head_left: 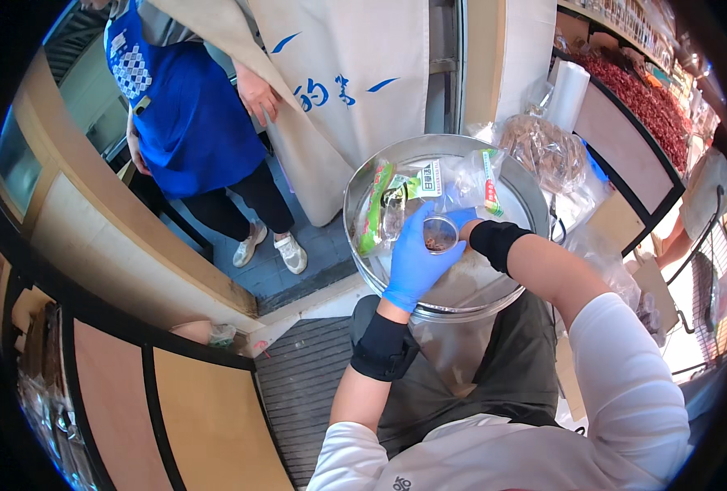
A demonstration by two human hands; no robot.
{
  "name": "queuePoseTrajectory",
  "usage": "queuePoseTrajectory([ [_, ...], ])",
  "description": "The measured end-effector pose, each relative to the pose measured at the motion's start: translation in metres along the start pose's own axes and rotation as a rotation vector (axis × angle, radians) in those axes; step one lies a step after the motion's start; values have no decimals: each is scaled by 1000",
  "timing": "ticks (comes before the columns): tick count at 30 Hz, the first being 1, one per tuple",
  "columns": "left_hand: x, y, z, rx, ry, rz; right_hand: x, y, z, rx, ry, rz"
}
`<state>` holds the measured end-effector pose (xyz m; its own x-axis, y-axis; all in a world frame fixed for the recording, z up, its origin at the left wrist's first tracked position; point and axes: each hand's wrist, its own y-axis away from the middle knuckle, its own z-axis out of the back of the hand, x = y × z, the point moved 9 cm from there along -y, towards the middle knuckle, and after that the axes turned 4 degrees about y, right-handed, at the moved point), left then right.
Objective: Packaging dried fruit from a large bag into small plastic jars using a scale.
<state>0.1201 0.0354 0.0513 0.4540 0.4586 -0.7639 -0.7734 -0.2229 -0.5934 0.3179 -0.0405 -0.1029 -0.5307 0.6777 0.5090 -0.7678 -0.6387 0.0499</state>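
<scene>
My left hand (413, 260), in a blue glove, is closed round a small clear plastic cup (440, 233) with brown bits in it. Beside the cup's far right side is my right hand (463, 216), also gloved; its fingers are mostly hidden. Both hands are over a wide round metal pan (352, 199) in front of me. Inside the pan, a green and clear plastic packet (371, 219) lies to the left, and a clear bag with green and red print (491, 184) lies at the far right.
At the far left a person in a blue apron (204, 123) stands in a doorway, one hand by a cream curtain (355, 49). Right of the pan are a bag of brown goods (543, 151), a white roll (570, 94) and a bin of dark red goods (637, 102). A partition (208, 393) stands at the lower left.
</scene>
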Motion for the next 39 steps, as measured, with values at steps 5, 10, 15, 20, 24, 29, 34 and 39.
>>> queuePoseTrajectory([
  [5, 2, -1, -5, 4, -19, -6, 3, 7, 5, 69, 323, 69],
  [10, 0, -1, -8, 16, -3, -11, 18, 21, 25, 71, 311, 56],
  [15, 5, -3, -10, 23, -4, 13, 22, 19, 23, 35, 424, 101],
  [20, 5, -1, -5, 15, 6, 5, 55, 36, 33, 92, 429, 206],
  [24, -6, -7, -19, 34, -2, -7, 36, 20, 80, -143, 236, 159],
  [29, 4, 0, -7, 4, -36, 11, 51, 35, 66, 125, 37, 31],
  [34, 3, -1, -8, 3, -9, 8, 23, 58, 59, 224, -457, -340],
  [39, -4, -2, -2, -4, -44, 22, 61, 108, 84, 427, -523, -273],
])
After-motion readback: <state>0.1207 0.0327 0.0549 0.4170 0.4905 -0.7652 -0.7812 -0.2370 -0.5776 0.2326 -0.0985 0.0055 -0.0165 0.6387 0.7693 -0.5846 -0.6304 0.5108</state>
